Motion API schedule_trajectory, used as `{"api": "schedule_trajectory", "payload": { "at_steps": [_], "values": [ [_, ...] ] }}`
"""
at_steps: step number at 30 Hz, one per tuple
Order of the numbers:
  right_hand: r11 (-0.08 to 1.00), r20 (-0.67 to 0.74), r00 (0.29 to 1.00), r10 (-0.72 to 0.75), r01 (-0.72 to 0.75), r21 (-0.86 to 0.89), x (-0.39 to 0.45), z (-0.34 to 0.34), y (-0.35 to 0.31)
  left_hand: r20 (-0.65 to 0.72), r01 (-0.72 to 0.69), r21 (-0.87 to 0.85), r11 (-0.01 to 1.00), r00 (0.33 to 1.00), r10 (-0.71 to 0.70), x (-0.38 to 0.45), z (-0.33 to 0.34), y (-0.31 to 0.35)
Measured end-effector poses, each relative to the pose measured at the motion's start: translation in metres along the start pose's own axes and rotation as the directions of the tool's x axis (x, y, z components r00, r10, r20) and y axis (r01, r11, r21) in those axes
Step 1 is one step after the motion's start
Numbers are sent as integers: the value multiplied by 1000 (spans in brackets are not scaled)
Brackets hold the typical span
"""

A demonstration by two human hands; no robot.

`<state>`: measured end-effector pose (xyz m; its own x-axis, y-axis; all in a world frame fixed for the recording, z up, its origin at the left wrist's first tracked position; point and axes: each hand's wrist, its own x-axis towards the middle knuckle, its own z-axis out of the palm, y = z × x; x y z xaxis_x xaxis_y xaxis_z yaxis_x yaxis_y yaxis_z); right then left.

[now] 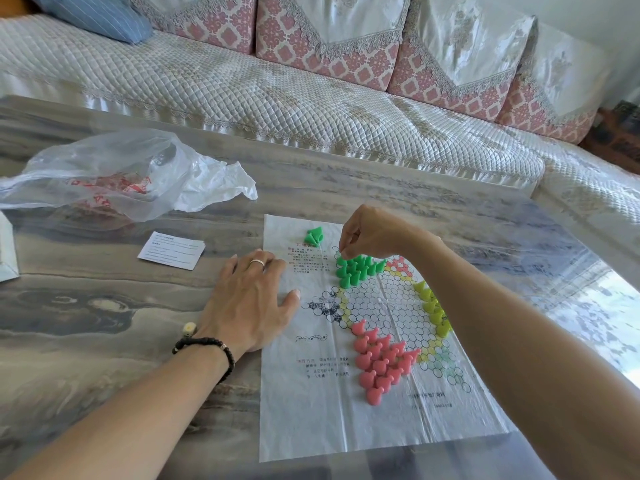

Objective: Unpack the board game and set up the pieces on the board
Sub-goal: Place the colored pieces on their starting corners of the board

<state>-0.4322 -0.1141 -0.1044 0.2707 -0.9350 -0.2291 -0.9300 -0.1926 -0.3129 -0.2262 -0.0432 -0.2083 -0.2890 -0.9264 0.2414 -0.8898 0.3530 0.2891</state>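
Head view. Board sheet (311,420): thin printed plastic, lies flat on the marbled surface (104,306), star grid of circles at its right half, printed text blocks at its left.

Left hand (249,303): palm down, fingers spread and straight, resting across the sheet's left edge; thumb tip on the sheet near the black-printed star point. Ring on 1 finger, dark bead bracelet (207,348) at the wrist.

Right hand (370,233): over the far end of the grid, fingers curled downward, tips pressed together and pinching the top of 1 green piece (343,255) at the far-left corner of the green group.

Green pieces (356,268): cluster standing on the far star point, touching one another. A small loose heap of spare green pieces (314,236) lies on the sheet just beyond the printed text, apart from the cluster; count not clear.

Pink pieces (377,362): standing in a triangle on the near-left star point, tightly packed.

Yellow-green pieces (434,308): row along the right side of the grid.

Off the sheet: crumpled clear plastic bag (114,174) with red print at far left; folded leaflet (171,250) between the bag and the left hand. Quilted sofa (277,88) beyond the surface.
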Motion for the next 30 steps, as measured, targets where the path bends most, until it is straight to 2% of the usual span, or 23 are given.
{"api": "schedule_trajectory", "payload": {
  "at_steps": [7,13,20,30],
  "values": [
    [1000,17,1000,0,0,-29,2,1,2,-1,8,-6,1000,1000,-8,0,-1,1],
    [998,-106,994,-14,20,53,8,-3,4,4,6,-12,1000,1000,-6,0,-2,2],
    [998,-227,972,-55,56,-4,30,9,-8,-1,7,-15,1000,1000,-7,-1,-2,2],
    [988,-252,965,-70,34,-148,51,37,-21,-5,8,-29,1000,1000,-8,-2,-3,4]
  ]
}}
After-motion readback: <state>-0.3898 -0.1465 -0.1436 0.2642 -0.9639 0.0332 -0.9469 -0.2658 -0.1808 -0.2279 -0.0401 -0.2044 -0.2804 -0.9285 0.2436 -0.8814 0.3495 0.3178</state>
